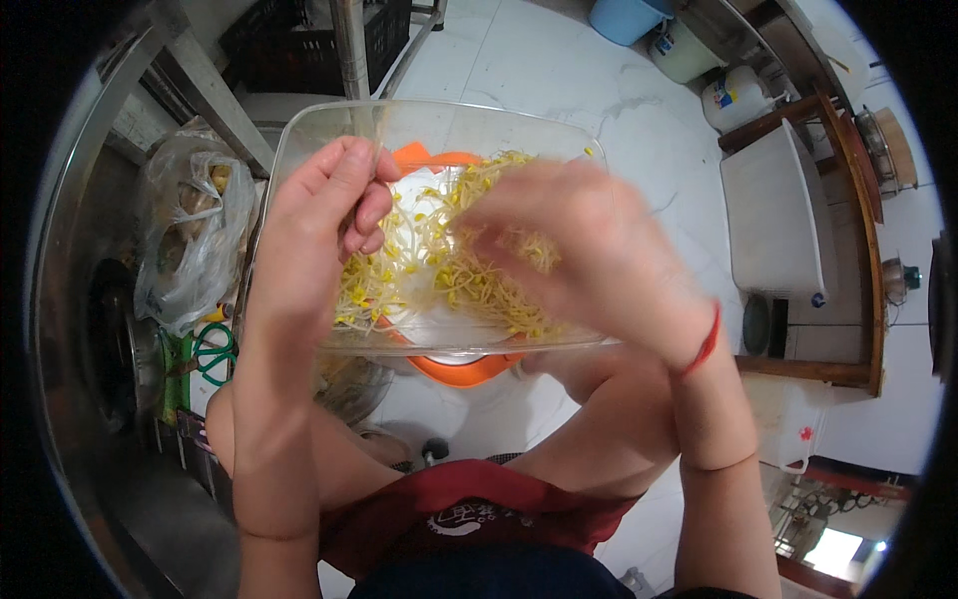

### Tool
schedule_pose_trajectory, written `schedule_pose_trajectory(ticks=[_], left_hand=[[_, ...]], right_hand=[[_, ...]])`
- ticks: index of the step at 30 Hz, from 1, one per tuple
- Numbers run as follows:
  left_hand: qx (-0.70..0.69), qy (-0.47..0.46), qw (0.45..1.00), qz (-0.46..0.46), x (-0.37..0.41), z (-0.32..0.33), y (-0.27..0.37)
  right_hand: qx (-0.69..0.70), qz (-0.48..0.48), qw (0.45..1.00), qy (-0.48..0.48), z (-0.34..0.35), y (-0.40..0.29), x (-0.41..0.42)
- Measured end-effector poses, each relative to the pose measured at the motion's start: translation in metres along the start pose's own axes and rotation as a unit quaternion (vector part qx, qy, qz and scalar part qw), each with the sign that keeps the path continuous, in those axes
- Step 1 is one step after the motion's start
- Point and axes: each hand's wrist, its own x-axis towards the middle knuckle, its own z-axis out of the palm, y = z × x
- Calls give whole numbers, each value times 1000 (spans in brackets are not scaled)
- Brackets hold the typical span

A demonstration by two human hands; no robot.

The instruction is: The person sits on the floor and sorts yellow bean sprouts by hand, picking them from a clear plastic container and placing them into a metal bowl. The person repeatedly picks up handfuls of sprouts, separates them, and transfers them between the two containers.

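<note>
A clear plastic tub (449, 347) stands before me, resting on something orange (468, 372). Yellow-headed bean sprouts (483, 288) lie in it in two heaps, one at the left and a larger one at the right. Above the tub's left side is my left hand (340, 198), thumb and forefinger pinched together, the other fingers curled; whether a thin sprout is between them cannot be told. My right hand (572, 232), blurred by motion, hovers over the right heap with its fingers pointing left. A red cord circles that wrist. What its fingertips touch is unclear.
At the left, a clear plastic bag (198, 232) with contents lies near green-handled scissors (215, 353). A metal table leg (350, 49) and a black crate (299, 60) are beyond the tub. Buckets (629, 16), a white jug (737, 99) and a white bin (775, 217) stand at the right.
</note>
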Motion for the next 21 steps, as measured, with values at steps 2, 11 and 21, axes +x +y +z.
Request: schedule_pose_trajectory(ticks=[2,11,21], left_hand=[[-4,-16,1000,3,0,1,-2],[2,-29,1000,-8,2,15,-3],[-138,-51,987,-67,2,26,-25]], right_hand=[[-118,53,991,41,-19,34,6],[-357,149,921,-40,-6,73,-3],[-165,113,980,19,-6,57,-2]])
